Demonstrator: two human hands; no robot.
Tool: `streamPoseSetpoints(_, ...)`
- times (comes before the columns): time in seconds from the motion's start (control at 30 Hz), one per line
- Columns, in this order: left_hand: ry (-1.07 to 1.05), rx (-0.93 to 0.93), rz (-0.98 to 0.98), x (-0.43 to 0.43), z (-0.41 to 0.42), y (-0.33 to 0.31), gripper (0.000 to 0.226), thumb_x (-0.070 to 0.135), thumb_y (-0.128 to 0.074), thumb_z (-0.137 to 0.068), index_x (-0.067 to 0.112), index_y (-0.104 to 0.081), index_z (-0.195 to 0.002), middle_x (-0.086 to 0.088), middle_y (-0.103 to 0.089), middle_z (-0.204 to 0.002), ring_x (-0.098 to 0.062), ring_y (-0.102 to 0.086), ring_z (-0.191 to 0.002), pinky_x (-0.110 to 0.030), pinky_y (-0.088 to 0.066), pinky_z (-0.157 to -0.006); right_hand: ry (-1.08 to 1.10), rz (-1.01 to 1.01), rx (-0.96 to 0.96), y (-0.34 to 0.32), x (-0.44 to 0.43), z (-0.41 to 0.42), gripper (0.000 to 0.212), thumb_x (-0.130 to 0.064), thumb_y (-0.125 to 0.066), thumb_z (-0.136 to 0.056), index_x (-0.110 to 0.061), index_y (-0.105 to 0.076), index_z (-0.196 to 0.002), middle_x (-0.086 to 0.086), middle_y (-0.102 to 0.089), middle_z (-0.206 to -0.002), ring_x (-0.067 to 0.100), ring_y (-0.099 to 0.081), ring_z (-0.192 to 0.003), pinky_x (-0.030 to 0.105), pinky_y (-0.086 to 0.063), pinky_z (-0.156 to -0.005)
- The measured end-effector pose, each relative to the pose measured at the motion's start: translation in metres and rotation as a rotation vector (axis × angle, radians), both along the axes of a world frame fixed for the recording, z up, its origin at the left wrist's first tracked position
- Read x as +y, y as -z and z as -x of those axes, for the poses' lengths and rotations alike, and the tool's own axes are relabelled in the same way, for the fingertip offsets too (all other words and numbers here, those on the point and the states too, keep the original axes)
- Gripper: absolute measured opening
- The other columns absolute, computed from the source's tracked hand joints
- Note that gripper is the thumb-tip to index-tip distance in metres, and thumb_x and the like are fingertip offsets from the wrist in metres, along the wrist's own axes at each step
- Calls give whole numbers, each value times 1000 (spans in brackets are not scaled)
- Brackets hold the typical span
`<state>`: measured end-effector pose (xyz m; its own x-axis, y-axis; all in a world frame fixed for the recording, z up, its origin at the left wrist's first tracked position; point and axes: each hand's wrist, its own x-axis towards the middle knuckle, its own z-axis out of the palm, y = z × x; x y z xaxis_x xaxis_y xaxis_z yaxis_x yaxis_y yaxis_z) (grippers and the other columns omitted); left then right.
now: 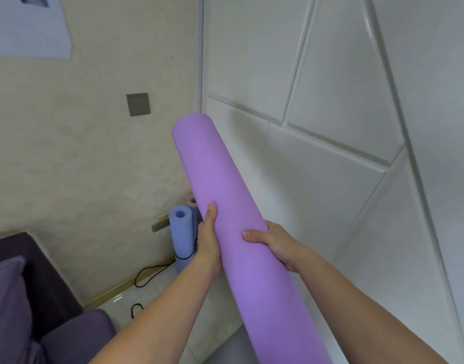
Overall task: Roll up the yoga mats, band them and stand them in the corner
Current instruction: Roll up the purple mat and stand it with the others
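A rolled purple yoga mat (225,195) is held up in the air, tilted with its far end toward the room corner. My left hand (208,240) grips its left side with the thumb lying along the roll. My right hand (272,243) grips it from the right, thumb across the top. No band shows on the visible part of the purple mat. A rolled blue mat (182,232) stands upright in the corner with a black band (183,258) around its lower part. Behind it, the top of a pink roll (190,199) peeks out.
A beige wall with a grey switch plate (138,104) is on the left, white panelled wall (330,127) on the right. Black loops, bands or cord (149,274), lie on the floor by the skirting. A dark purple sofa (28,311) fills the lower left.
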<state>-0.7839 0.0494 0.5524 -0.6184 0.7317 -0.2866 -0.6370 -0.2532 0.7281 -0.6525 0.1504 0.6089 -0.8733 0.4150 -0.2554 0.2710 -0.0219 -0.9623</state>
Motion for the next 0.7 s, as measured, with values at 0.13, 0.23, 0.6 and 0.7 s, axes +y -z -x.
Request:
streamPoseSetpoints(0.13,65,27,-12,1,-11,1,103,83,-73,-60,18,-58,-137,-17,-65,-130,-38,-64,-118,-59,-49,-100,8,-19,-33,3,11,-8,69,-39,-85,-62,-11,-65,-122,7,-76,-109,28,-74,-98,44,-59,-89)
streamPoseSetpoints(0.23,77,71,-49,-2,-22,12,100,72,-80,-62,16,-52,-140,-16,-65,-131,-36,-63,-119,-59,-50,-100,-6,-29,-48,14,19,-14,76,-43,-87,-57,-13,-65,-123,7,-75,-111,30,-73,-100,51,-56,-94)
streamPoseSetpoints(0.6,64,-223,-7,17,32,100,83,51,-75,-71,4,-55,-136,-22,-66,-126,-37,-64,-118,-52,-50,-101,-124,-9,-201,91,52,62,82,-57,-85,-56,-20,-65,-126,0,-76,-112,22,-73,-102,45,-55,-97)
streamPoseSetpoints(0.7,77,-217,1,37,82,156,99,54,-83,-64,0,-50,-140,-24,-61,-133,-38,-59,-125,-54,-40,-111,-95,13,-265,145,77,120,87,-64,-84,-56,-16,-64,-125,1,-76,-111,22,-73,-101,44,-55,-97)
